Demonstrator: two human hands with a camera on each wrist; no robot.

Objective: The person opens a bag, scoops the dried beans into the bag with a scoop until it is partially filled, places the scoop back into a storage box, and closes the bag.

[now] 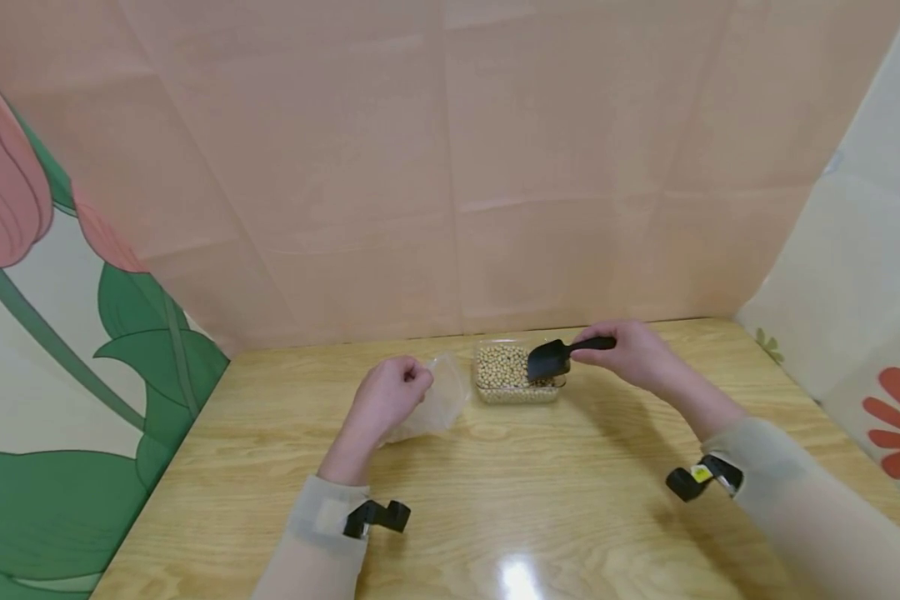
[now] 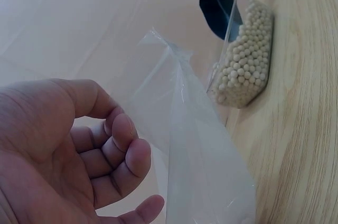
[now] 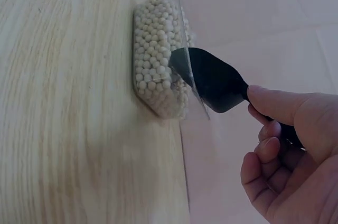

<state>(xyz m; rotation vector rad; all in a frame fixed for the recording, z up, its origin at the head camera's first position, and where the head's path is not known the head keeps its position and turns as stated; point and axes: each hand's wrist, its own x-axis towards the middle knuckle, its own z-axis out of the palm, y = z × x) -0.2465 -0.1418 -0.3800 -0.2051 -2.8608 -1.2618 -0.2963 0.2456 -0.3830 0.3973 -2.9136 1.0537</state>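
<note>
My right hand [image 1: 630, 354] grips a black scoop [image 1: 549, 360] by its handle, thumb along the top. In the right wrist view the scoop's blade [image 3: 211, 78] dips over the rim into a clear plastic container [image 3: 158, 102] full of round, pale beans [image 3: 153, 44]. To the left of the container, my left hand [image 1: 390, 396] pinches a clear plastic bag [image 1: 438, 400] between thumb and curled fingers. The left wrist view shows the bag [image 2: 206, 160] hanging upright beside the fingertips, its folded top corner pointing up.
Both hands work over a wooden table [image 1: 495, 492], with the container near its back edge. A pink sheet [image 1: 450, 167] rises right behind. Printed flower panels [image 1: 142, 358] flank the left and right sides.
</note>
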